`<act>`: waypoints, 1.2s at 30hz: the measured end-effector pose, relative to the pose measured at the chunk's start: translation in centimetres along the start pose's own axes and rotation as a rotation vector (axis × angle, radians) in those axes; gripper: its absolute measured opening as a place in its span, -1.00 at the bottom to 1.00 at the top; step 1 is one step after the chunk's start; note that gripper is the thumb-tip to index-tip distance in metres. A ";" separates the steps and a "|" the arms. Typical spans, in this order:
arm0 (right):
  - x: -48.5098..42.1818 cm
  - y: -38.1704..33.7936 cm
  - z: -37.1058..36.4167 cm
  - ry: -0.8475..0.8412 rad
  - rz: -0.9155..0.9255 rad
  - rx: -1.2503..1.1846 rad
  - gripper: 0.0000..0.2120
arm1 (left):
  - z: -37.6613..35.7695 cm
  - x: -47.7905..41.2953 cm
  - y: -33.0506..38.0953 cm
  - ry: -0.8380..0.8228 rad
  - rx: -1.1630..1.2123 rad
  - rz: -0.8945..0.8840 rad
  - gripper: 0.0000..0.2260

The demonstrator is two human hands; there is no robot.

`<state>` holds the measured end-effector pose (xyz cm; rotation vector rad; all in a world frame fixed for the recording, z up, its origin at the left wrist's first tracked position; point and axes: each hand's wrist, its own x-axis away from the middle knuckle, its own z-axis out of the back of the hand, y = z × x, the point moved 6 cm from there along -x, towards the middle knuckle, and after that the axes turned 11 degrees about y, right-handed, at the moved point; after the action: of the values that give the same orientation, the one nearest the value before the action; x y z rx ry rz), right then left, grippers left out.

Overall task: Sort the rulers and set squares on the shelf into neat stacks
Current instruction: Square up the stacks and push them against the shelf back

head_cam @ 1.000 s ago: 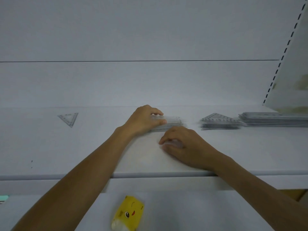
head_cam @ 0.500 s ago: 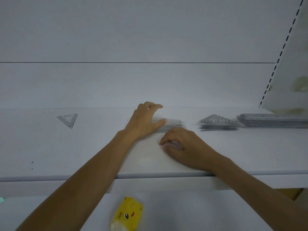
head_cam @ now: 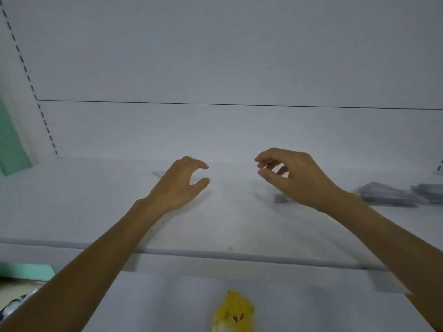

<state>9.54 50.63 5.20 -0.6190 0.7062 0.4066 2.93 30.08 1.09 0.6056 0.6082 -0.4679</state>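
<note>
Both of my hands hover over the white shelf. My left hand is curled open with thumb and fingers apart, holding nothing. A corner of a clear set square peeks out just behind its wrist side. My right hand is also open, fingers spread and lifted. Under its wrist lies a blurred grey stack of rulers, mostly hidden. Further right sits a stack of set squares, and beside it at the frame edge a stack of long rulers.
The shelf's front edge runs across the lower middle. Below it lies a lower shelf with a yellow packet bearing a cartoon face. A slotted upright and a green wall stand at the left.
Both hands have lifted off the ruler stack and opened. The view has swung left, so the stacks now sit further right and the left upright shows.
</note>
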 end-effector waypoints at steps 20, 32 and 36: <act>-7.6 -7.8 -24.8 -0.363 0.008 0.428 -0.78 | 10.0 6.8 -15.8 -0.135 -0.121 0.140 -0.74; -1.8 -12.0 -20.3 -0.360 0.091 0.309 -0.70 | 11.7 8.4 -12.9 -0.046 -0.106 -0.043 -0.80; 2.0 -13.5 -17.9 -0.305 0.086 0.248 -0.72 | 12.0 10.0 -11.6 -0.033 -0.076 -0.120 -0.81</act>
<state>9.69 29.18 -1.70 -0.2836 0.4825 0.4729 8.23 11.61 -1.93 0.4896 0.6300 -0.5635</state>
